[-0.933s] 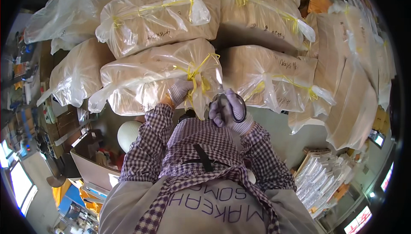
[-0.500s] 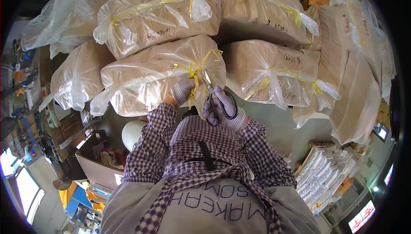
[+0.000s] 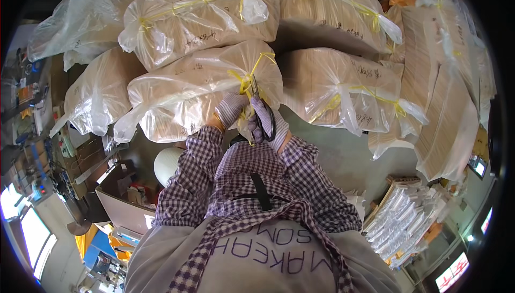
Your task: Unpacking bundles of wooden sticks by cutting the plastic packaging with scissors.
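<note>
Both my hands wear pale striped gloves. My left hand (image 3: 232, 108) is closed on the gathered plastic just below a knot of yellow string (image 3: 247, 83), at the right end of a clear plastic bag (image 3: 182, 89) packed with brown cardboard-like sheets. In my right hand (image 3: 278, 134) is a pair of scissors (image 3: 273, 125) with black handles, my fingers through the loops. Its blades point up and away from me, alongside the knot. Whether the blades touch the string I cannot tell.
More bagged bundles tied with yellow string lie behind and beside, such as one at the right (image 3: 343, 83) and one farther back (image 3: 204, 16). Tall brown sheets (image 3: 442, 116) stand at the far right. A stack of silvery wrapped packs (image 3: 402, 218) is at the lower right, an open box (image 3: 120, 207) at the lower left.
My right hand has brought the scissors left and closer to the knot, turning them more upright. My left hand has shifted slightly and still grips beneath the knot.
</note>
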Available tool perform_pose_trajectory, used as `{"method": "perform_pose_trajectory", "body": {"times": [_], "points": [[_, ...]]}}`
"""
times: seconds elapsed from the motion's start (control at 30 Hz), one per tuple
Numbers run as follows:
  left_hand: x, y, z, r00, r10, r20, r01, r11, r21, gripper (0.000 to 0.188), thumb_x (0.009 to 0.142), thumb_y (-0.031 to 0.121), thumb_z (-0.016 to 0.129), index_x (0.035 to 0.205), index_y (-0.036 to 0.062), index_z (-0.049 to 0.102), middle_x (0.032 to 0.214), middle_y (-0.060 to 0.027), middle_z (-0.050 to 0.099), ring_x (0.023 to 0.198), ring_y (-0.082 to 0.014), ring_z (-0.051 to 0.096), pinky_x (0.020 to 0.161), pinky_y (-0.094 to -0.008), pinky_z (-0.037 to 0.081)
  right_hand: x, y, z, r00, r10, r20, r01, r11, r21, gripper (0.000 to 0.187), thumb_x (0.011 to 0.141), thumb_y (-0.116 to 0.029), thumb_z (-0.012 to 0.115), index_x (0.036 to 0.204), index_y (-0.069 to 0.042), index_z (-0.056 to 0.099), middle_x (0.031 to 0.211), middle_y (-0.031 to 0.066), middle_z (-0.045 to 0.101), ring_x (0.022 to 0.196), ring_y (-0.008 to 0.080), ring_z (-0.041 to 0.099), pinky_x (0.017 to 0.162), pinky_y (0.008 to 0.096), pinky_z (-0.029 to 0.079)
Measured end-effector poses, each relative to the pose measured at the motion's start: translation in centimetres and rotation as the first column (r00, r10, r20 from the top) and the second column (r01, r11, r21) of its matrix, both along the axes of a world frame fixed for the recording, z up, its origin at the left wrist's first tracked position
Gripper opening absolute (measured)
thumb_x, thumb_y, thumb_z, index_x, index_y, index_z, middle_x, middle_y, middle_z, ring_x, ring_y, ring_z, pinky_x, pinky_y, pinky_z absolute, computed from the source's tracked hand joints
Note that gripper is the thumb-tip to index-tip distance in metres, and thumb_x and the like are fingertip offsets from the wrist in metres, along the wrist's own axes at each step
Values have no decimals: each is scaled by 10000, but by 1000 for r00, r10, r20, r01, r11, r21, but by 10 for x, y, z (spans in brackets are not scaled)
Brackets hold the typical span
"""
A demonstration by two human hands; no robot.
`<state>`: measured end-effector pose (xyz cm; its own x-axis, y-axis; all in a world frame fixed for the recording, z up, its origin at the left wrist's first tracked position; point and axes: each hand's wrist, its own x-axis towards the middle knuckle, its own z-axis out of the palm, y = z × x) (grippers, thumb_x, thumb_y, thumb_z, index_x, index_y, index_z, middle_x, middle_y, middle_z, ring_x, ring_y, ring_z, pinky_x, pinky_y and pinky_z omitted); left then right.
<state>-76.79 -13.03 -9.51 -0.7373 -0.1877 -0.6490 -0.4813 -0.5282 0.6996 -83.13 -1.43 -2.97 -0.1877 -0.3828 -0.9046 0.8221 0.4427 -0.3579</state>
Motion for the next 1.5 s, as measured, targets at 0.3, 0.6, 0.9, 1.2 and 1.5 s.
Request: {"method": "perform_pose_trajectory", "body": {"times": [0.3, 0.6, 0.9, 1.2, 1.5], "points": [[3, 9, 6, 978, -1, 207, 3, 1000, -7, 256, 726, 218, 583, 834, -14, 583, 677, -17, 536, 585, -107, 468, 523, -241, 384, -7, 25, 26, 988, 111, -106, -121, 989, -88, 469, 784, -519, 420, 630, -76, 434, 457, 27, 444, 329, 100, 403, 307, 213, 326], [-20, 20, 14, 845, 488, 220, -521, 844, 130, 336, 753, 287, 576, 931, 3, 540, 739, -44, 546, 635, -126, 503, 559, -238, 410, -43, 35, -2, 956, -16, -293, 43, 995, 85, 444, 724, -456, 560, 832, -30, 498, 503, 51, 489, 444, 147, 503, 398, 247, 397], [-25, 26, 18, 774, 578, 258, -628, 750, 205, 336, 718, 285, 620, 877, 4, 528, 714, -39, 533, 591, -147, 512, 536, -258, 439, -65, 50, -24, 872, 362, -329, -401, 914, -57, 194, 678, -84, 603, 833, -19, 505, 640, 33, 522, 528, 105, 487, 463, 235, 397], [22, 61, 38, 719, 643, 263, -687, 599, 412, 271, 775, 262, 550, 849, 5, 510, 701, -74, 545, 587, -189, 548, 520, -298, 495, -174, 56, 12, 835, 453, -313, -466, 884, 36, 157, 662, 0, 545, 784, -36, 453, 601, 90, 519, 436, 150, 480, 396, 266, 410], [67, 41, 94, 413, 876, 250, -911, 402, 95, 306, 789, 277, 531, 931, 11, 477, 756, -130, 569, 609, -257, 586, 518, -358, 508, -184, 41, 7, 864, 364, -347, -411, 909, -70, 155, 660, 4, 560, 766, -20, 449, 573, 69, 488, 434, 152, 474, 400, 266, 401]]}}
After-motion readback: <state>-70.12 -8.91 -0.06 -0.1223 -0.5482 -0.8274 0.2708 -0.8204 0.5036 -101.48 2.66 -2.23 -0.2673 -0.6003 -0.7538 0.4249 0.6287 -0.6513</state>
